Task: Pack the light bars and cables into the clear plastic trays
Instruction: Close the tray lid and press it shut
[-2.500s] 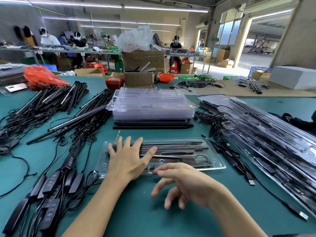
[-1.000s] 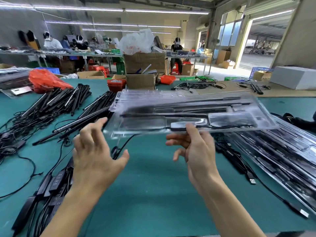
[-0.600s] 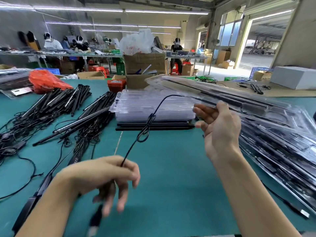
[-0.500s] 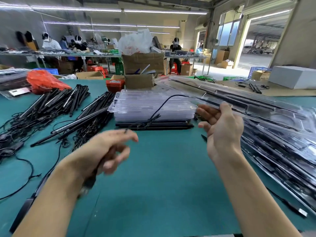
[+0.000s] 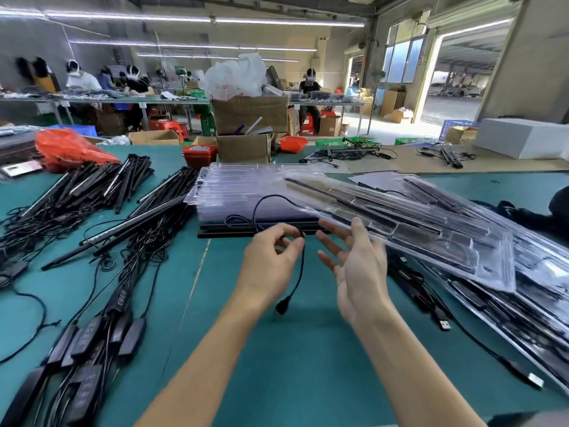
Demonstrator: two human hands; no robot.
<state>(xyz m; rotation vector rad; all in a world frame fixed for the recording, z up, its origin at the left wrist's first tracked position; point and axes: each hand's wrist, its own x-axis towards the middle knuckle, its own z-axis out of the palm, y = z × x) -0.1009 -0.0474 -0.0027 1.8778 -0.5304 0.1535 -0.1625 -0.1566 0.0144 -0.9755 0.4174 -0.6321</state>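
Note:
My left hand (image 5: 269, 263) pinches a thin black cable (image 5: 303, 257) between thumb and fingertips. The cable's plug (image 5: 281, 307) dangles below the hand, and its other part loops up over the stack of empty clear trays (image 5: 243, 189). My right hand (image 5: 358, 272) is beside it with fingers spread, its thumb at the near edge of a filled clear tray (image 5: 409, 224). That tray holds black light bars and lies tilted on the pile of filled trays (image 5: 523, 306) at the right.
Loose black light bars (image 5: 92, 186) lie in heaps at the left, and more (image 5: 255, 233) lie under the empty-tray stack. Cables with black controllers (image 5: 92, 337) crowd the lower left. Cardboard boxes (image 5: 246, 131) stand behind. People work at far tables.
My right hand has let go of the filled tray, which now lies on the right pile. My left hand has carried the cable up and to the right, close to the right hand.

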